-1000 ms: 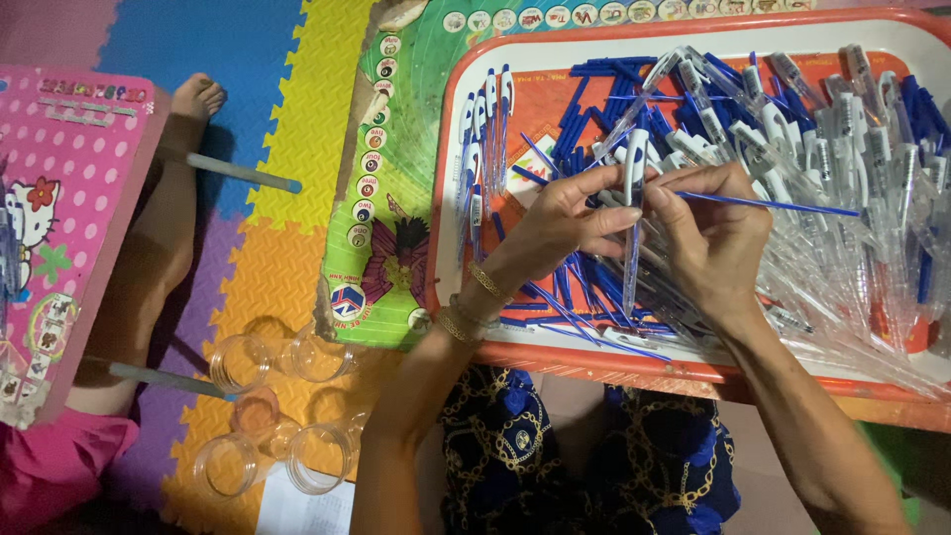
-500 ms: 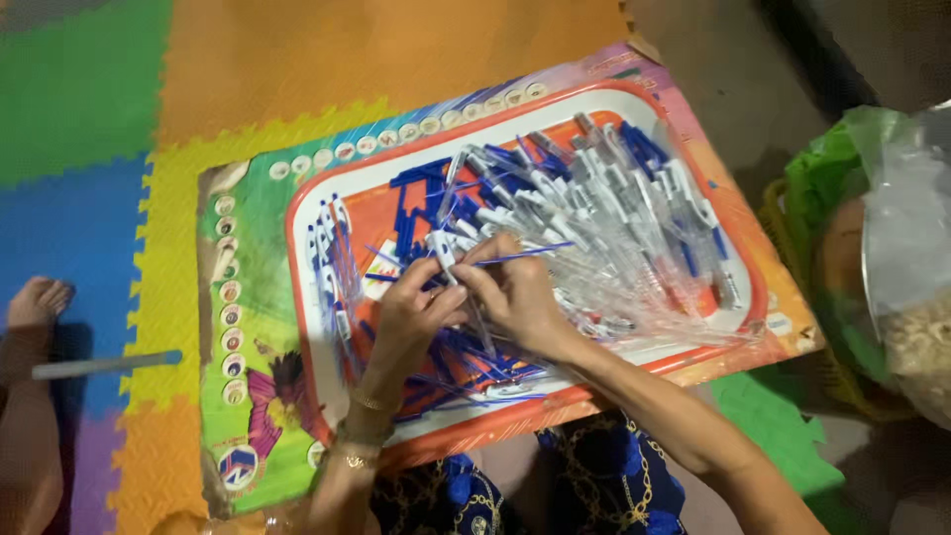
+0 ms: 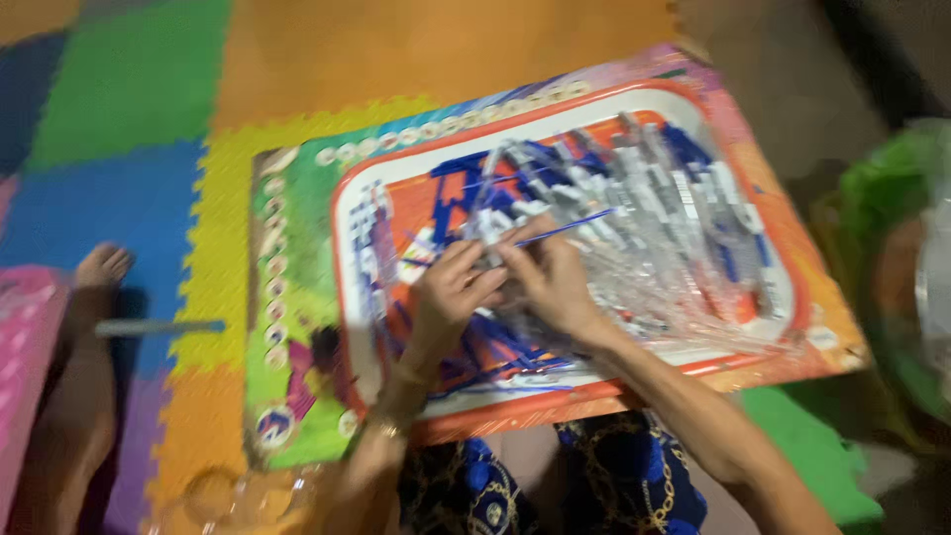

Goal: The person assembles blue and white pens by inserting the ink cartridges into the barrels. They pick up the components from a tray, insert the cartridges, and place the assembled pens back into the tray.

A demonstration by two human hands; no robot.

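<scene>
Thin blue pen refill (image 3: 580, 226) pinched at its lower end, tilted up-right over the tray's (image 3: 555, 119) heaped pen parts (image 3: 654, 208).

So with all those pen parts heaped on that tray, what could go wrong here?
The thin blue refill pinched between the left hand and right hand might bend or slip, since it juts out unsupported. The clear pen barrels lie piled toward the tray's rim, so a nudge could perhaps spill some onto the foam mat.

Gold bracelet (image 3: 388, 428), blue patterned garment (image 3: 634, 476)
</scene>
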